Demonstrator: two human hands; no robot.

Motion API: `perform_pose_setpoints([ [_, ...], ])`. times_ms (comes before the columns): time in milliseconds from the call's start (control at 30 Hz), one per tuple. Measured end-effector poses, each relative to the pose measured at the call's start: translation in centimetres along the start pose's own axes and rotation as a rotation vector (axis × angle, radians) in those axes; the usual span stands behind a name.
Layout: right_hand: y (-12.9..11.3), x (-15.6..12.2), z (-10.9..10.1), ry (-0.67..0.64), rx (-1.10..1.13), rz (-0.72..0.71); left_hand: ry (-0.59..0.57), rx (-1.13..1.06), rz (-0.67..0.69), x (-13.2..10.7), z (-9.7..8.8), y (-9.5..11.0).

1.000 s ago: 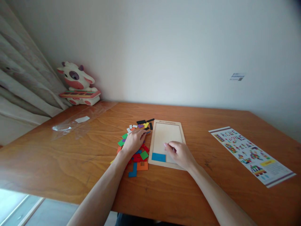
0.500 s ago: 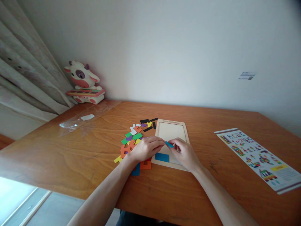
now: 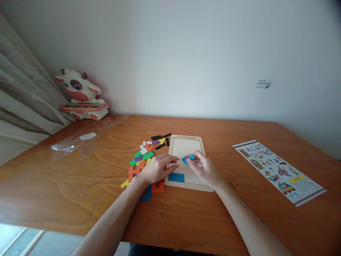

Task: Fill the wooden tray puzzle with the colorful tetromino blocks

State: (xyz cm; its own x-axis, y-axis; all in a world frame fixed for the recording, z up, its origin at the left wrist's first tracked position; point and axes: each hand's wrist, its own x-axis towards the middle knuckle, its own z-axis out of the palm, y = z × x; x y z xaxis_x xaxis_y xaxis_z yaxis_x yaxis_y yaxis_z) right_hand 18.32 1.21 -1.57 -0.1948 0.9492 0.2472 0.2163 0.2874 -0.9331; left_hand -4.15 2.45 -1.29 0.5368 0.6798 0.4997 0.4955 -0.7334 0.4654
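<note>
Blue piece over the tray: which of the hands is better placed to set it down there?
Right, I'd judge: the right hand pinches the blue piece above the tray. The left hand has its thumb and fingers parted, nothing visible between them.

left forearm (image 3: 114, 217), bare, angled toward 1 o'clock; left hand (image 3: 157, 169), back uppermost, fingers parted toward 3 o'clock. right forearm (image 3: 239, 209), bare, toward 11 o'clock; right hand (image 3: 205, 169), thumb and fingers pinched.
</note>
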Motion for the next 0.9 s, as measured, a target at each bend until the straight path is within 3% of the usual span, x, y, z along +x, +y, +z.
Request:
perform_pose_setpoints([
  [200, 0.7, 0.4, -0.8, 0.066, 0.178, 0.102, -0.153, 0.085, 0.117, 0.0, -0.1, -0.5],
  [400, 0.8, 0.5, -1.6, 0.048, -0.195, -0.022, -0.176, 0.074, 0.152, 0.1, -0.3, -0.2],
  [500, 0.8, 0.4, -1.9, -0.033, -0.373, -0.117, -0.134, 0.076, 0.116, 0.0, -0.1, -0.1],
  [633, 0.7, 0.2, -1.5, -0.137, -0.472, -0.312, 0.011, 0.042, 0.055, 0.1, 0.4, 0.2],
  [767, 0.0, 0.1, -1.0, -0.149, -0.358, -0.241, 0.02, 0.028, 0.134, 0.3, 0.6, 0.6],
  [900, -0.6, 0.2, -1.1, -0.148, -0.209, -0.131, 0.047, -0.03, 0.046, 0.4, 0.5, 1.1],
])
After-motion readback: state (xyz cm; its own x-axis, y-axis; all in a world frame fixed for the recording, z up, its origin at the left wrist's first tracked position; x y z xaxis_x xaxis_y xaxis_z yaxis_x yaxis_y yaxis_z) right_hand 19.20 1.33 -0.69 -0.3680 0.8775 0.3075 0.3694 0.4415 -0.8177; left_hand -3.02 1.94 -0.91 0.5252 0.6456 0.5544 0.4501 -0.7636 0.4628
